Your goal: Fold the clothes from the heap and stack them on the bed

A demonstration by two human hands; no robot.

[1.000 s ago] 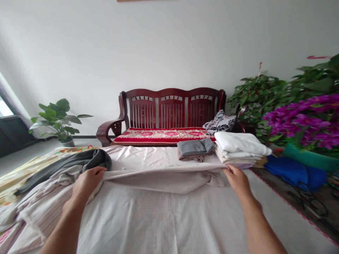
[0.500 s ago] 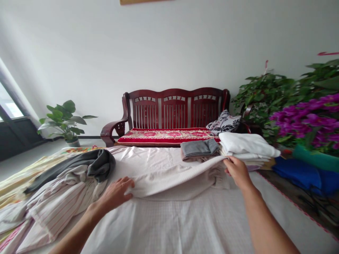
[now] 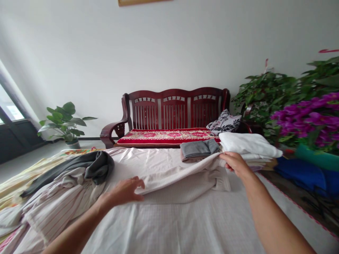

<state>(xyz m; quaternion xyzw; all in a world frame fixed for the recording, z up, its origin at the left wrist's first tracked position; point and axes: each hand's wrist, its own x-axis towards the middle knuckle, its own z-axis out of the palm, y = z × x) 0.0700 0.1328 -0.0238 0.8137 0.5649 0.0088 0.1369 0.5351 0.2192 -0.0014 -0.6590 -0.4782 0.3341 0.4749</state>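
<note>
A light beige ribbed knit garment [image 3: 182,187] lies spread sideways on the white cloth between my hands, its upper layer lifted at the right. My right hand [image 3: 233,162] pinches that raised edge, near the folded stacks. At the garment's left end is my left hand [image 3: 129,190], its thumb and fingers apart and curved; it is slightly blurred, and whether the fingertips touch the knit I cannot tell. Just beyond the right hand sit folded grey clothes [image 3: 198,150] and a stack of folded white clothes [image 3: 245,146].
Rumpled clothes lie at left, a dark grey one [image 3: 99,167] over a striped one [image 3: 63,208]. The white cloth [image 3: 169,225] covers the surface before me. Behind stands a dark red wooden bench [image 3: 174,109]. Purple flowers [image 3: 312,116] and blue fabric [image 3: 299,174] are at right.
My left hand has shifted right and its fingers have spread. My right hand has moved slightly left with the knit edge, and more of the garment's lower layer shows.
</note>
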